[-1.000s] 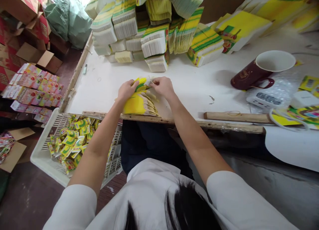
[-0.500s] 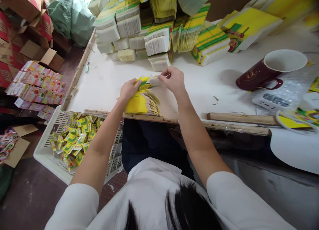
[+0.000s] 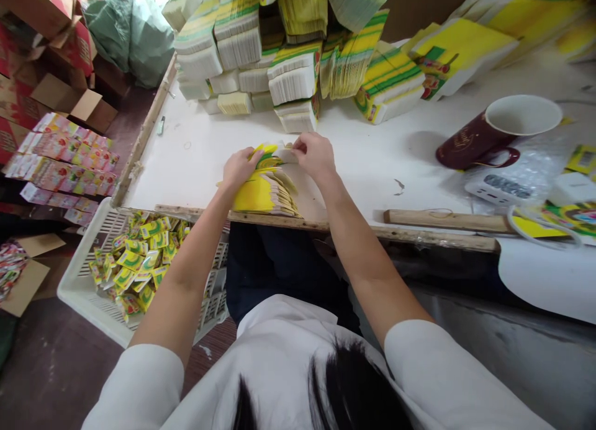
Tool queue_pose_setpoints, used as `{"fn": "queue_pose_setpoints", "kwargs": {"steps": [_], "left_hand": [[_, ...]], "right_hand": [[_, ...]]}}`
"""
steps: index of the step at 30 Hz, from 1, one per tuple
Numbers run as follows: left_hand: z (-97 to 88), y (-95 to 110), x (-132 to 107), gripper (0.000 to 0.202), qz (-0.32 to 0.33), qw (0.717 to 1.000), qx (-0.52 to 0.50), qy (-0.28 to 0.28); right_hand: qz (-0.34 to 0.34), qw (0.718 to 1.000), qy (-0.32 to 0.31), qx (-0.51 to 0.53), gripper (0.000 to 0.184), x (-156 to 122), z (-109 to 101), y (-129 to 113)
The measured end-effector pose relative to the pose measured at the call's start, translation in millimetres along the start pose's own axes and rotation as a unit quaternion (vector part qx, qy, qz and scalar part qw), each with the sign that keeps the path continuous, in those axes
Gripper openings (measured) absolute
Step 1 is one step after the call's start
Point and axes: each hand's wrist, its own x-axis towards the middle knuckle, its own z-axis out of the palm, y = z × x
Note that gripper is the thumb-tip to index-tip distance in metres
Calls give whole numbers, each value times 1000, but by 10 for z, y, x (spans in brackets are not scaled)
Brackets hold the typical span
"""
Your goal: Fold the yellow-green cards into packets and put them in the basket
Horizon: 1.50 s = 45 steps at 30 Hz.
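Observation:
A fanned stack of yellow printed card pieces (image 3: 254,194) lies at the front edge of the white table. Just beyond it, a yellow and green card piece (image 3: 267,160) is raised a little off the surface. My left hand (image 3: 239,167) grips its left side, thumb and fingers closed on it. At its pale right end, my right hand (image 3: 315,154) is in a pinch, fingertips on the whitish flap. Part of the card is hidden behind my fingers, and whether it is one piece or more I cannot tell.
Bundled stacks of cards (image 3: 293,76) rise along the back of the white table (image 3: 200,163). A maroon mug (image 3: 470,138) lies tilted at right, near a wooden bar (image 3: 447,221). Below left, a white plastic crate (image 3: 77,287) holds small yellow packets. Cardboard boxes (image 3: 60,95) crowd the floor.
My right hand has moved slightly left and toward me, closer to the left hand, still pinching the card's pale end. The left hand has hardly shifted.

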Motion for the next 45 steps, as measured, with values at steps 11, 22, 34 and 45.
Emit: {"fn": "queue_pose_setpoints", "kwargs": {"steps": [11,22,34,45], "left_hand": [[3,4,3,46,-2,1000,18,-7],[-25,-34,-38,34,64,997,13,-38],[-40,-14,-38,25,108,992,11,-69],[-17,-38,10,28,107,991,-19,-78]], "right_hand": [[-5,999,-20,-23,6,-24,-14,-50],[62,996,21,-66,12,26,189,-90],[127,991,24,-25,14,77,384,-212],[110,987,2,116,15,-99,398,-260]]}}
